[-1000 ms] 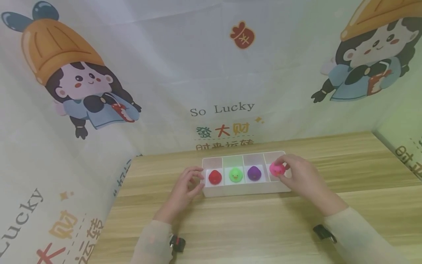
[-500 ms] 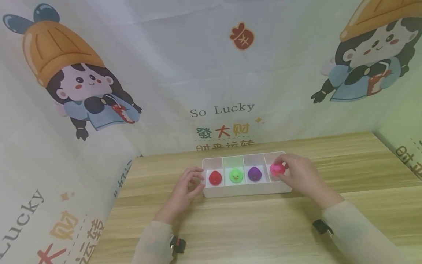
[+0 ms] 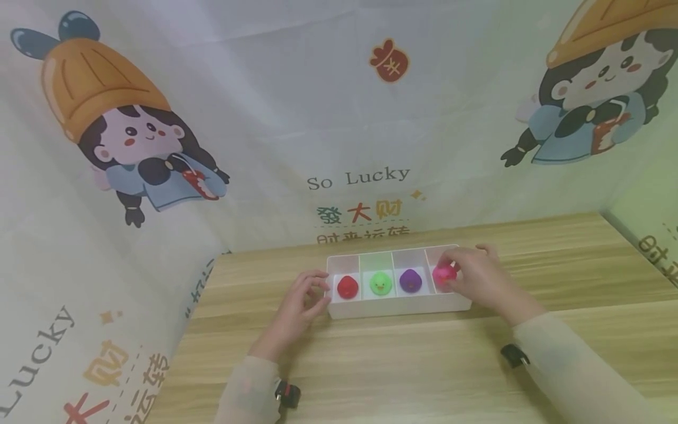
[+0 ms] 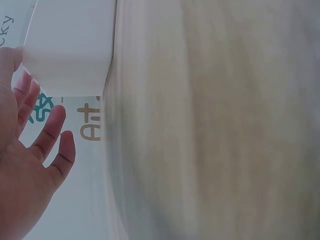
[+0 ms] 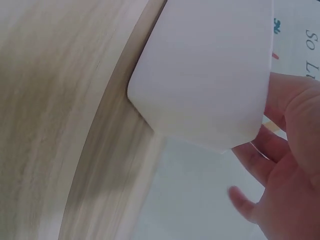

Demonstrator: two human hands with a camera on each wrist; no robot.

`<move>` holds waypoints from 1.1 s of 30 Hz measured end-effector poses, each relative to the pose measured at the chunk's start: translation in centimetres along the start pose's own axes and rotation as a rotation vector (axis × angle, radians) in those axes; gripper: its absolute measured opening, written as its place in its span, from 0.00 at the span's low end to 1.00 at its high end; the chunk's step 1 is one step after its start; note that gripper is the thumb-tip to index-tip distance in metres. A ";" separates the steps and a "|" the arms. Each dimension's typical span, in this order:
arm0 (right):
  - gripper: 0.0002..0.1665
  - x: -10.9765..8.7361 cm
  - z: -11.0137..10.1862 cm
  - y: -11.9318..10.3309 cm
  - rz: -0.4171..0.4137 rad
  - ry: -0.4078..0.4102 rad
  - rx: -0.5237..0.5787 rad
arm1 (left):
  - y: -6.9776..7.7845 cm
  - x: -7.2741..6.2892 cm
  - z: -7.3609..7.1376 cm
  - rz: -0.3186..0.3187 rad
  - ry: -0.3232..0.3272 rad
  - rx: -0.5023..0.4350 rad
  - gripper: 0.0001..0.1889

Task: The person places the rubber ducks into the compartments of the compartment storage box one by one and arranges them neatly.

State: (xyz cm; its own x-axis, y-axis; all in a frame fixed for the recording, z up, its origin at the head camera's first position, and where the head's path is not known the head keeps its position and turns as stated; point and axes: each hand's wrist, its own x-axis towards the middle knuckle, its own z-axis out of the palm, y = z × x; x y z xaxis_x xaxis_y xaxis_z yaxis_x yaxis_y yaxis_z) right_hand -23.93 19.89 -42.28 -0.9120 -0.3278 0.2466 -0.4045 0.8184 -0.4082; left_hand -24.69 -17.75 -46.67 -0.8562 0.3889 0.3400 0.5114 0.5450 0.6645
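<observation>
A white box with several compartments in a row stands on the table. From left to right it holds a red toy chick, a green toy chick and a purple toy chick, one per compartment. At the rightmost compartment, my right hand pinches a pink toy chick, partly covered by the fingers. My left hand rests loosely against the box's left end, its thumb near the rim. The right wrist view shows the right thumb and fingers reaching over the box's end.
The wooden table reaches up to a printed cloth backdrop, which also hangs at both sides. Black wrist straps with small devices show at the left sleeve and the right sleeve.
My right hand has turned slightly and lowered a little at the rightmost compartment, covering more of the pink toy chick. The left hand stays at the box's left end.
</observation>
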 end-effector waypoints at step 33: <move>0.15 1.1 0.0 -0.2 0.029 -0.096 -0.082 | 0.1 0.0 0.1 -0.004 0.004 -0.018 0.09</move>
State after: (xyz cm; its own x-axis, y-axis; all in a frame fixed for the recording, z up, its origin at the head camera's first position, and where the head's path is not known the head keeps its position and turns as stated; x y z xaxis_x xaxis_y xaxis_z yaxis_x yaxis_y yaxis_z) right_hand -24.84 19.40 -41.92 -0.9273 -0.3438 0.1482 -0.3742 0.8627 -0.3402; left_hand -24.66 -17.61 -46.71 -0.8587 0.3836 0.3398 0.5063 0.5334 0.6775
